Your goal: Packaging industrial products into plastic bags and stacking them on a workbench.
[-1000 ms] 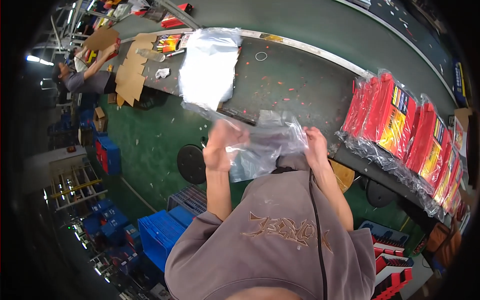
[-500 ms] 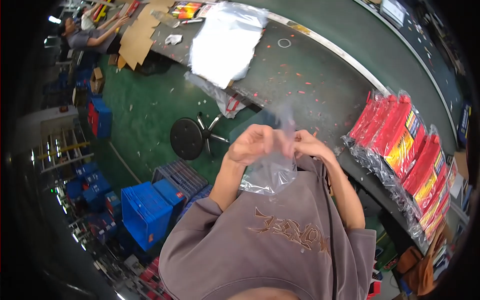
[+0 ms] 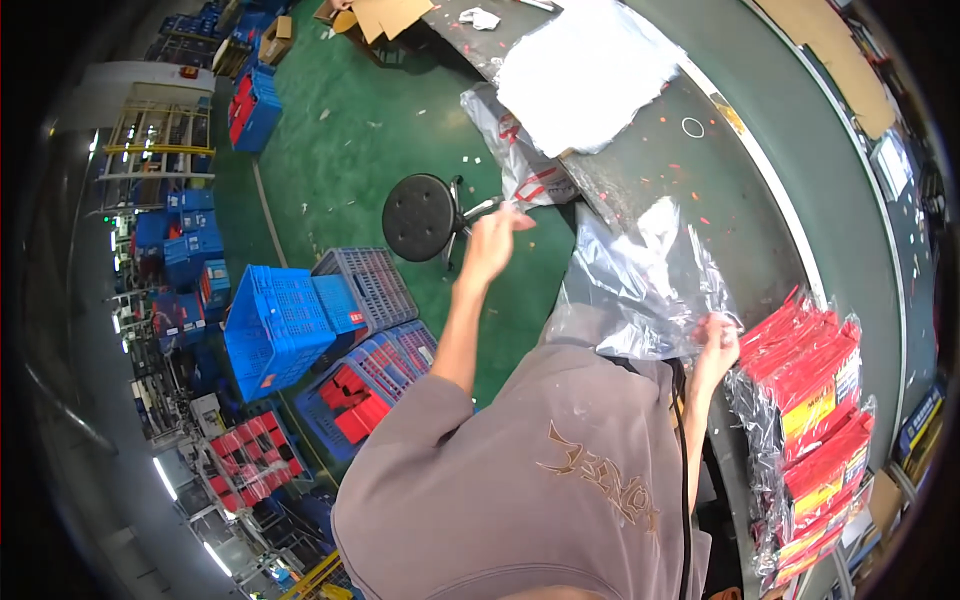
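A clear plastic bag (image 3: pixel 640 290) hangs spread out in front of my waist, beside the bench edge. My right hand (image 3: pixel 717 343) pinches its right side, close to the red packs. My left hand (image 3: pixel 497 240) is away from the bag, held over the floor near the black stool, with its fingers loosely apart and nothing visible in them. Packed red items in clear wrapping with yellow and black labels (image 3: pixel 808 415) lie in a row on the bench, right of my right hand. A stack of white plastic bags (image 3: pixel 585 75) lies farther along the bench.
The dark bench (image 3: pixel 700 190) has red scraps and a white ring (image 3: pixel 692 128) on it. A black round stool (image 3: pixel 420 217) stands on the green floor. Blue crates (image 3: pixel 275 325) and grey crates (image 3: pixel 365 285) are at my left. A crumpled plastic bag (image 3: pixel 515 150) hangs at the bench edge.
My hands were together at the bag and are now wide apart. The left hand has moved left, off the bag; the right hand has moved right with it. The view has turned left.
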